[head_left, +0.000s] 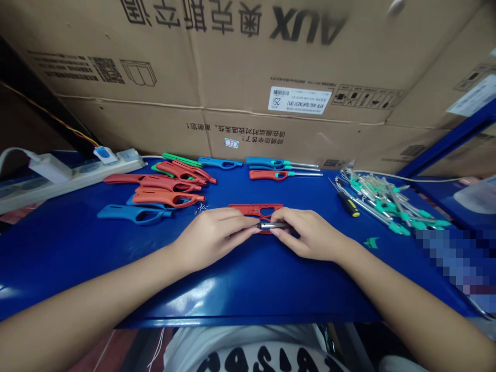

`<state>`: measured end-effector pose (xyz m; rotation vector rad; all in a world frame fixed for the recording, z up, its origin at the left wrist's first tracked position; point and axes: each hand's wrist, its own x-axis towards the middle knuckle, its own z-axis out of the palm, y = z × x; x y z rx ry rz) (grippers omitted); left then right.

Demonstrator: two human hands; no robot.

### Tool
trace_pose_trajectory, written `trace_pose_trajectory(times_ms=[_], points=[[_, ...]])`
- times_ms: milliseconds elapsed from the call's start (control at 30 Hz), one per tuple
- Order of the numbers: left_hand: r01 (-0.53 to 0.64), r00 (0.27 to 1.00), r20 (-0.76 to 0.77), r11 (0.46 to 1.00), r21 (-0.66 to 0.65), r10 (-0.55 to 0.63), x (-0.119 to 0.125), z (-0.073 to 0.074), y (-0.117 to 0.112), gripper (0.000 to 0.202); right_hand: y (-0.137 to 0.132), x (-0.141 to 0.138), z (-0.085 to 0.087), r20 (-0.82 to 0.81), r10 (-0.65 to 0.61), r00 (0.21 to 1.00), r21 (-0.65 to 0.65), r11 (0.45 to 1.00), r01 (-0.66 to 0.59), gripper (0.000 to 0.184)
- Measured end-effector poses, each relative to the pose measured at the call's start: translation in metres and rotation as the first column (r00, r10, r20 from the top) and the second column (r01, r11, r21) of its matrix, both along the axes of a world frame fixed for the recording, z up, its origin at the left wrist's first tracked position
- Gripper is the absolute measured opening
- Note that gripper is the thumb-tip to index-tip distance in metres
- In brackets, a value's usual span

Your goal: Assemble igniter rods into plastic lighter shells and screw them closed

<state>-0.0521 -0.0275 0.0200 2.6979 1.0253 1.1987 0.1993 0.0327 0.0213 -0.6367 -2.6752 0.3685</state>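
Observation:
Over the middle of the blue table, my left hand (pixel 219 232) and my right hand (pixel 310 232) meet, fingers closed in a pinch. Between them they hold a slim silver tube with dark ends (pixel 270 225); its exact kind does not show. Right behind and below the fingertips lies a red utility-lighter casing (pixel 248 208), its handle loop partly covered by my right hand. Another red edge shows under the tube, mostly hidden by my fingers. Tiny pale bits (pixel 201 208) are scattered just beyond my left hand.
Left lie several red, orange, green and blue lighter casings (pixel 135 214). Lighters with metal barrels (pixel 267 175) rest at the back. Right are a heap of metal barrels with green ends (pixel 391 201), a screwdriver (pixel 351 204) and a green scrap (pixel 371 243). A power strip (pixel 89 173) and cardboard box (pixel 217 67) border the table.

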Motion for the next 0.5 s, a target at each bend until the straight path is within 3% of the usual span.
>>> trace_pose_trajectory(times_ms=[167, 500], points=[[0.008, 1.0, -0.019, 1.0, -0.01, -0.008, 0.0003, -0.0017, -0.0015, 0.015, -0.004, -0.0018, 0.0031, 0.008, 0.015, 1.0, -0.018, 1.0, -0.015, 0.015], [0.021, 0.999, -0.032, 1.0, -0.011, -0.021, 0.0002, -0.0033, -0.0011, 0.018, -0.0005, -0.0027, -0.0036, -0.013, 0.067, 0.998, 0.07, 0.995, -0.066, 0.025]])
